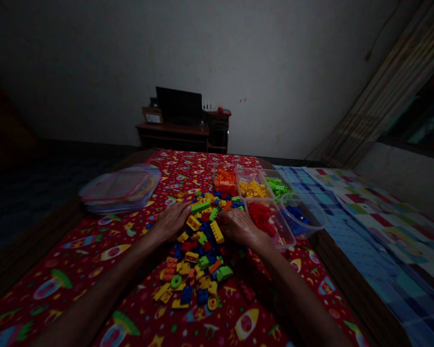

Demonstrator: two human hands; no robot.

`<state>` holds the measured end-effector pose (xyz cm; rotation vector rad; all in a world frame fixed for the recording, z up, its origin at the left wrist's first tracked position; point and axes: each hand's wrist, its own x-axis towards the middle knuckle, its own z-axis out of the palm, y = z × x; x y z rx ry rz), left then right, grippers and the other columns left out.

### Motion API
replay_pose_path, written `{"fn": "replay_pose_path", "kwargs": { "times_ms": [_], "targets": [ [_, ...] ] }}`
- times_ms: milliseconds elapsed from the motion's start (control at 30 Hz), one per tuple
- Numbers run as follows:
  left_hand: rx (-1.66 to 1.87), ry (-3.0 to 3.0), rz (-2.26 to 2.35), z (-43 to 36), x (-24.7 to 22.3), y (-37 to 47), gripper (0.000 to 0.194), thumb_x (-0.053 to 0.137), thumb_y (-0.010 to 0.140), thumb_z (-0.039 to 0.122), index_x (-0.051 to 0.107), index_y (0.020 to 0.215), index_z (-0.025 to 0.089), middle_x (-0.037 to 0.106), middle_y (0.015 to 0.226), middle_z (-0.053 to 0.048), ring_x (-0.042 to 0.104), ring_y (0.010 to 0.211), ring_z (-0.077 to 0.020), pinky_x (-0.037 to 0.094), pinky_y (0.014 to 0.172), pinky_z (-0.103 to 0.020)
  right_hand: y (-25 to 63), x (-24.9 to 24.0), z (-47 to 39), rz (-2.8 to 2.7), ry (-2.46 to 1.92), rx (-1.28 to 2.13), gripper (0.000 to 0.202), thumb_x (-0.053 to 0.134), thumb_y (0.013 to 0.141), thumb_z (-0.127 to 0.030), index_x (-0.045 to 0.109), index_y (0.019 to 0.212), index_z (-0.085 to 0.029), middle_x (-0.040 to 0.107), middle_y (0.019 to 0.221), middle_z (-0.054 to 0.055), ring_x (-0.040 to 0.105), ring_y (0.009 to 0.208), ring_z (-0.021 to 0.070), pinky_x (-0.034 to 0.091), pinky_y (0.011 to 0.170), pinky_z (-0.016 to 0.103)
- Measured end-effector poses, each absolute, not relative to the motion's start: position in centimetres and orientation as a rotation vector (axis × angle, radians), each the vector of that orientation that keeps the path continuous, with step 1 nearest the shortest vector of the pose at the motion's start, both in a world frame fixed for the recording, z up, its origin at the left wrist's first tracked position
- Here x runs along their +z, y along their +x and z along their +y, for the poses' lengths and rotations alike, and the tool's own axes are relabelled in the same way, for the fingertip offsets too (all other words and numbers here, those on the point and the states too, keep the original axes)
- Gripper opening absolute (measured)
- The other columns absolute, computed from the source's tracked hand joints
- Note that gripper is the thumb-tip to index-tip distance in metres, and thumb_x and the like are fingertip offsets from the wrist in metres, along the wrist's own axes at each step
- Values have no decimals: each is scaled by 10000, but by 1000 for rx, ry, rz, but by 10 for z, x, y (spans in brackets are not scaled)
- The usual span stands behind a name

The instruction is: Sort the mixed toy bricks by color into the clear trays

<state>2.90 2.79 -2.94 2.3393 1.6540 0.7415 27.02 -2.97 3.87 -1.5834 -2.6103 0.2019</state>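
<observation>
A loose pile of colored toy bricks (202, 260) lies on the red patterned cloth (112, 274). My left hand (173, 219) rests against the pile's left edge; its fingertips are hard to make out among the bricks. On the pile's right side is my right hand (238, 225), its fingers bent down and partly hidden. Sorted bricks sit in clear containers at the right: orange bricks (225, 179), yellow bricks (253, 189), green bricks (277, 186), red bricks (262, 218) and blue bricks (295, 214).
Stacked clear lids (121, 188) lie at the left of the cloth. A desk (173, 128) with a black monitor (180, 105) stands by the far wall. Along the right side is a surface with blue checked cloth (350, 246).
</observation>
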Motion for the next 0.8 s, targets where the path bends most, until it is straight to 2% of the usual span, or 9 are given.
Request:
{"fn": "replay_pose_path", "kwargs": {
  "times_ms": [167, 300, 433, 500, 600, 800],
  "targets": [
    [875, 2508, 1394, 16, -11, 46, 455, 352, 930, 485, 623, 1173, 213, 602, 1264, -105, 539, 1170, -259, 425, 1006, -431, 275, 42, -29, -2430, -1478, 324, 334, 468, 804, -52, 648, 1072, -139, 685, 975, 110, 605, 944, 204, 410, 784, 261],
    [976, 2681, 1200, 7, -6, 56, 293, 471, 918, 391, 655, 1089, 242, 576, 1274, -97, 511, 1189, -261, 416, 1000, -457, 281, 38, -26, -2351, -1409, 274, 389, 495, 780, -43, 617, 1138, -133, 668, 1046, 117, 584, 981, 212, 413, 827, 280],
    [969, 2739, 1152, -1, -7, 66, 241, 599, 850, 301, 632, 1073, 216, 597, 1169, -112, 527, 1110, -271, 450, 931, -446, 278, 20, -22, -2471, -1356, 234, 229, 511, 822, -104, 641, 1009, -128, 656, 892, 98, 578, 846, 186, 401, 742, 258],
    [932, 2718, 1166, -4, -4, 68, 202, 600, 841, 266, 625, 1031, 205, 616, 1077, -98, 555, 1028, -253, 476, 872, -405, 276, 8, -21, -2504, -1332, 208, 149, 512, 840, -114, 640, 917, -123, 636, 837, 92, 563, 812, 175, 386, 719, 251],
    [875, 2642, 1179, -7, 4, 67, 117, 556, 854, 251, 620, 938, 201, 640, 973, -67, 594, 944, -223, 492, 818, -356, 274, -6, -20, -2461, -1272, 139, 119, 509, 832, -68, 617, 868, -102, 625, 872, 108, 550, 851, 176, 379, 737, 256],
    [947, 2385, 1284, -1, 12, 59, 222, 513, 831, 332, 642, 967, 215, 710, 963, -48, 668, 855, -204, 531, 801, -328, 280, 13, -20, -2338, -1244, 347, 54, 571, 837, -128, 600, 878, -146, 618, 795, 40, 542, 727, 145, 385, 652, 237]
  ]
}}
